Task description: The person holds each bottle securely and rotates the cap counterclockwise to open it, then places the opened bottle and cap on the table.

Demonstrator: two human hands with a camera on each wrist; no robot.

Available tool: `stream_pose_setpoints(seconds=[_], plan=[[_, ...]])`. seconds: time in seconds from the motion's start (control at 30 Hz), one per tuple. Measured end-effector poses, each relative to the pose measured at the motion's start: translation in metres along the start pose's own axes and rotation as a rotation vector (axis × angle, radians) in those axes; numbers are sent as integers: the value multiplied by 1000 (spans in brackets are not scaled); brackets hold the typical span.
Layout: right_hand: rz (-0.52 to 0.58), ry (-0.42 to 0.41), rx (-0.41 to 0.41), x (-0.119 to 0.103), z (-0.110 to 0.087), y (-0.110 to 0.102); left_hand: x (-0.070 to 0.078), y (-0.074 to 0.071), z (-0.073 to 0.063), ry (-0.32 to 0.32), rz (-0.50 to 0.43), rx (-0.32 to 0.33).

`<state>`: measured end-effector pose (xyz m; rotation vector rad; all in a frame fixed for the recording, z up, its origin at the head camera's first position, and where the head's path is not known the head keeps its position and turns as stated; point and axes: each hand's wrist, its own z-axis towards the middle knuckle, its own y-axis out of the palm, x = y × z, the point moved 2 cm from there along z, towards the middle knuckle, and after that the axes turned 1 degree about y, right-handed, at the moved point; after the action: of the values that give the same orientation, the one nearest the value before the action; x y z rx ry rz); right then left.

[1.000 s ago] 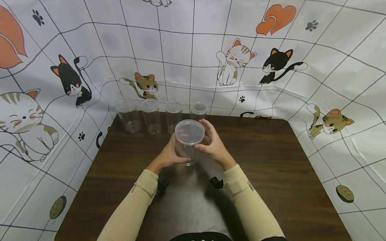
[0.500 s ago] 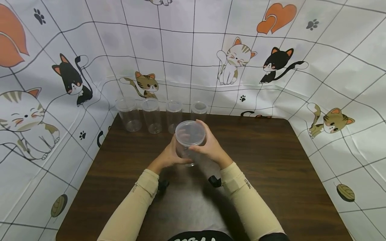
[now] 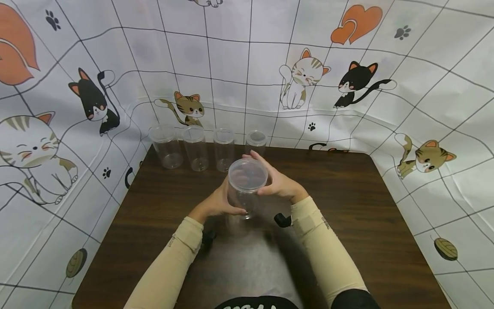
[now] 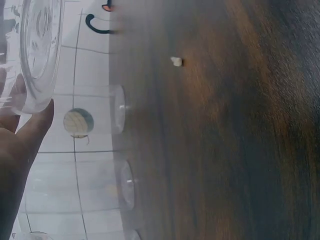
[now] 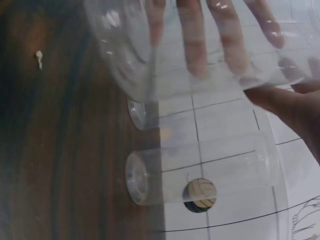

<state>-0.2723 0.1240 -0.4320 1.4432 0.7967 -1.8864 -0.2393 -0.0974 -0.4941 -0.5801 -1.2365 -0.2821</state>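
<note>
Clear jar [image 3: 248, 177]: clamped by left hand [image 3: 217, 202] and right hand [image 3: 281, 185]; just shifted slightly away from four standing jars [image 3: 196, 151], handling apparently ongoing.

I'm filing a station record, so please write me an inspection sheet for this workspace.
Surface: dark wood-grain tabletop, shiny toward the person.
Job's things: one clear lidded jar held above the tabletop; four clear jars standing in a row near the far edge.
Clutter: a small white scrap on the tabletop, seen in both wrist views; too small to identify.
Hands: left hand and right hand both grip the held jar.
Cables: nothing seen.
Surroundings: white cat-print sheet with grid lines, behind and on both sides.
</note>
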Motion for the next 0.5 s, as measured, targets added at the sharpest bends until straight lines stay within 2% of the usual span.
stream_pose_setpoints(seconds=[0.1, 0.17, 0.23, 0.3, 0.37, 0.5], plan=[[24, -15, 54, 4, -3, 3, -2, 0, 2, 2, 18, 36], [54, -16, 143, 9, -5, 7, -2, -2, 2, -1, 29, 77], [75, -32, 265, 15, -6, 14, -3, -3, 1, -5, 41, 126], [41, -60, 392, 19, -6, 22, -5, -5, 1, -4, 45, 176], [-13, -97, 486, 22, -6, 30, -7, -6, 1, -2, 50, 213], [-148, -115, 547, 18, -4, 42, -11, -6, 3, 10, 29, 243]])
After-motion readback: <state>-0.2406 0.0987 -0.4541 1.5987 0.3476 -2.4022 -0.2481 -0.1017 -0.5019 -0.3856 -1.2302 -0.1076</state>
